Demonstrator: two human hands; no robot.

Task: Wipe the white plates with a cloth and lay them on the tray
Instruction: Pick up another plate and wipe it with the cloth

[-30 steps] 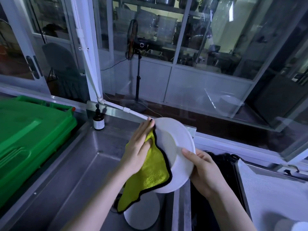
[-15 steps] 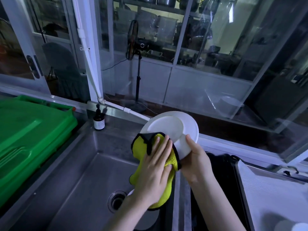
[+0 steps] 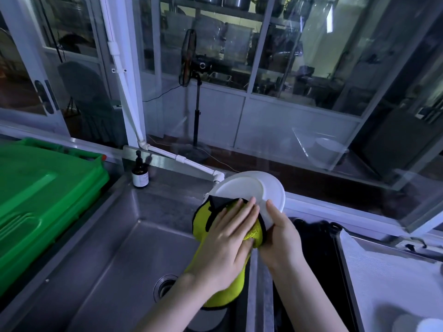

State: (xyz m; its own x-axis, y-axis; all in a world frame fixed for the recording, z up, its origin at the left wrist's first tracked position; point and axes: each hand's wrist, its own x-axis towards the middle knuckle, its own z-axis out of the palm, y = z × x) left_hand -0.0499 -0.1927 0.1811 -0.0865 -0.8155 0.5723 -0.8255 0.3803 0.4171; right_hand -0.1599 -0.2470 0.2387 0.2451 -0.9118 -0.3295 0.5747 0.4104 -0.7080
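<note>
My worry is the white plate [image 3: 249,188] slipping: it is tilted up above the right edge of the steel sink [image 3: 119,236], held by one rim only, so a hard push could lever it out of my right hand [image 3: 280,236] onto the metal. That hand pinches the lower rim, thumb on the face, fingers hidden behind. My left hand [image 3: 227,238] lies flat, fingers straight and together, pressing the yellow black-edged cloth [image 3: 201,216] against the plate.
</note>
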